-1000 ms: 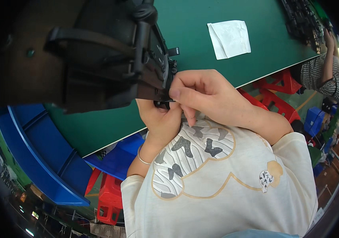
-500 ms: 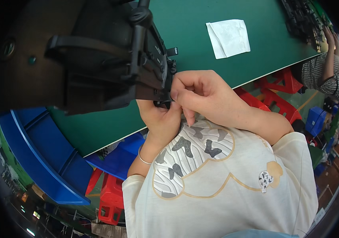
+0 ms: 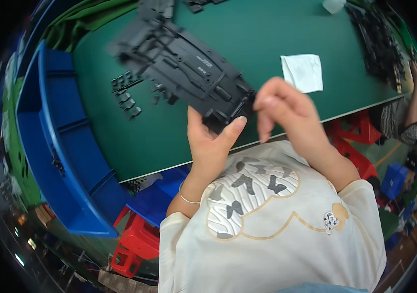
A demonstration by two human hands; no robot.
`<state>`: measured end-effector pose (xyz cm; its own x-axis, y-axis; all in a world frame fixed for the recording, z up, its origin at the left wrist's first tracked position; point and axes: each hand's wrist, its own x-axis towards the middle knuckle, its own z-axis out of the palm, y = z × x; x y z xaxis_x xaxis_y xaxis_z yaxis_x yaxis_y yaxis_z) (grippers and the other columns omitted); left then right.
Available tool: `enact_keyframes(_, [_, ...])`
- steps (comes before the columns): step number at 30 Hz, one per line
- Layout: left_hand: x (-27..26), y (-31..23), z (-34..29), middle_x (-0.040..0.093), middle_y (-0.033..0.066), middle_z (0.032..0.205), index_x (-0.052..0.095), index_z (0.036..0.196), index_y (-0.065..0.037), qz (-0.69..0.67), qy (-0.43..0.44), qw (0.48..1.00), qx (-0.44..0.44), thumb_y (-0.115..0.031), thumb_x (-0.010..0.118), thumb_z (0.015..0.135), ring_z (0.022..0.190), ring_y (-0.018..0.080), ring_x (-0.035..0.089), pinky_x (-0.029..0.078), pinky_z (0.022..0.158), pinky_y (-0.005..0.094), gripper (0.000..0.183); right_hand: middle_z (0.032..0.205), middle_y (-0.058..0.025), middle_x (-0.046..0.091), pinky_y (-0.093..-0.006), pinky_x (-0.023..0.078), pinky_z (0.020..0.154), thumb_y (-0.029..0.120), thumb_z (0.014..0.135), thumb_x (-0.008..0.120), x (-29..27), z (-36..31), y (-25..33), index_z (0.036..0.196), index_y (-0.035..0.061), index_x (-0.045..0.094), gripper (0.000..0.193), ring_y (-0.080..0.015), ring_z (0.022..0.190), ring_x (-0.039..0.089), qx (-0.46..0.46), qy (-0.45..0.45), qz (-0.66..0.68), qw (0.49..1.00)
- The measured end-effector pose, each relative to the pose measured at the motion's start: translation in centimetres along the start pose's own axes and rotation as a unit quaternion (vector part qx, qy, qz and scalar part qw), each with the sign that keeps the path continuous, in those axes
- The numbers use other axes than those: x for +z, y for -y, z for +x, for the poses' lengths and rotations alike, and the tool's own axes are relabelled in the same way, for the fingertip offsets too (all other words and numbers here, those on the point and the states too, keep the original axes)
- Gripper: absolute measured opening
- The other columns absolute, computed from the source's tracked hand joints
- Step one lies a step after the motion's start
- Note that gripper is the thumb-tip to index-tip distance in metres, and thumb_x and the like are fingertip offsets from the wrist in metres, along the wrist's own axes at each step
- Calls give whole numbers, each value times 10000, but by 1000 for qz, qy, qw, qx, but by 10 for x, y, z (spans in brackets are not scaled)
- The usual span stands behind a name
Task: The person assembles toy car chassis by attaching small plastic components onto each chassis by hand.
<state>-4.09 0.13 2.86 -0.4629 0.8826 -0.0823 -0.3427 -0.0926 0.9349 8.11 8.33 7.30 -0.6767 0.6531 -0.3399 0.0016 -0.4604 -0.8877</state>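
A long black moulded plastic body (image 3: 196, 73) with ribs and slots slants over the green table. My left hand (image 3: 211, 144) grips its near end, thumb on top and the other fingers mostly hidden beneath. Just right of that end hovers my right hand (image 3: 286, 110), apart from the body and slightly blurred. Its fingers are curled in with thumb and index close together; whatever they pinch, if anything, is not visible. Several small black plastic pieces (image 3: 127, 101) lie on the table left of the body, some in rows.
A blue divided tray (image 3: 66, 132) stands at the left by the green table (image 3: 247, 44). A white packet (image 3: 302, 73) lies right of centre. More black assemblies (image 3: 374, 44) are stacked at the far right, near another person's arm (image 3: 413, 93). Red stools (image 3: 142, 237) stand below the table edge.
The black body has tipped down and away from the camera, so its ribbed face and the table's small pieces now show. My right hand has moved off its end, to the right.
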Motion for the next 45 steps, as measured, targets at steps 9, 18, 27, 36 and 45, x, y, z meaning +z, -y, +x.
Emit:
enact_keyframes(9, [2, -46, 3, 512, 147, 995, 353, 1122, 31, -86, 50, 994, -48, -340, 597, 757, 837, 207, 553, 482, 631, 310, 574, 561, -9, 434, -200, 384, 465, 199, 853, 461, -1, -11, 26, 796, 28, 468, 180, -86, 487, 443, -128, -46, 3, 991])
enact_keyframes(18, [4, -49, 4, 499, 140, 1021, 331, 1154, 28, -79, 58, 995, -31, -313, 589, 759, 894, 210, 529, 461, 712, 335, 582, 620, -6, 459, -198, 403, 511, 155, 849, 482, -2, -13, 25, 862, 26, 472, 130, -77, 534, 460, -133, -38, -7, 990])
enact_keyframes(27, [13, -26, -7, 414, 136, 1133, 283, 1177, 25, 85, 225, 971, -3, -98, 687, 663, 1020, 202, 443, 383, 839, 321, 665, 1107, -99, 405, -266, 445, 744, -2, 736, 579, -35, -18, 8, 1171, 51, 328, 506, -156, 981, 464, -125, 104, 89, 983])
enact_keyframes(36, [32, -13, 7, 496, 129, 1083, 441, 1130, -22, 173, 366, 914, 15, -49, 634, 675, 952, 218, 496, 405, 784, 305, 495, 1066, -44, 485, -254, 437, 715, 230, 709, 666, -186, -100, 57, 1160, 37, 418, 550, -129, 910, 490, -346, -285, -50, 893])
enact_keyframes(45, [15, -2, -4, 515, 128, 1051, 433, 1105, 7, 153, 264, 949, -76, 13, 534, 754, 938, 182, 511, 403, 807, 287, 366, 863, -64, 577, -227, 464, 613, 148, 776, 605, -348, -100, 121, 1091, -33, 464, 389, -120, 699, 560, -335, -354, -24, 873])
